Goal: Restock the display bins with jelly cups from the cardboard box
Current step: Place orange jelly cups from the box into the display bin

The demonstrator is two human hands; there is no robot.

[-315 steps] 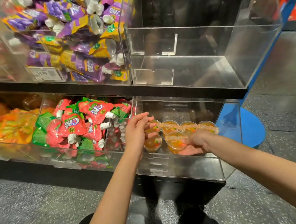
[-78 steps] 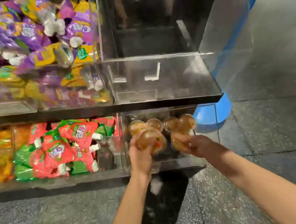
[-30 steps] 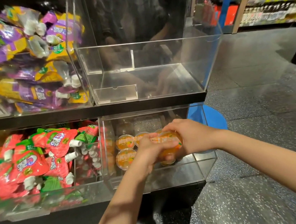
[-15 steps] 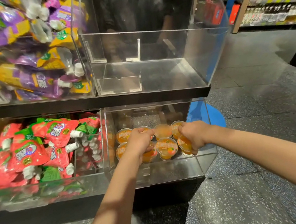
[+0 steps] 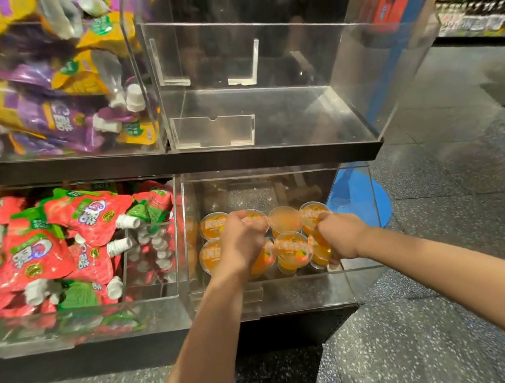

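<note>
Jelly cups (image 5: pixel 293 252), orange with printed foil lids, sitting in 2 rows on the floor of the lower right clear display bin (image 5: pixel 366 285). About 8 cups visible, 1 layer only, front part of the bin floor still bare. Judged early in the restock: plenty of room left in this bin. Upper right clear bin (image 5: pixel 267 118), directly above, holding nothing at all. Cardboard box not in view.

Left hand (image 5: pixel 242 244) reaching into the lower bin, knuckles up, fingers curled downward around a cup in the front row, that cup mostly hidden beneath the palm. Right hand (image 5: pixel 340 236) at the right end of the rows, fingers curled round a front-row cup (image 5: pixel 320 251), orange edge showing below the knuckles. Unclear whether either cup already rests on the bin floor.

Neighbouring bins to the left packed with red and green spouted pouches (image 5: pixel 59 249) below, purple and yellow pouches (image 5: pixel 65 97) above.
</note>
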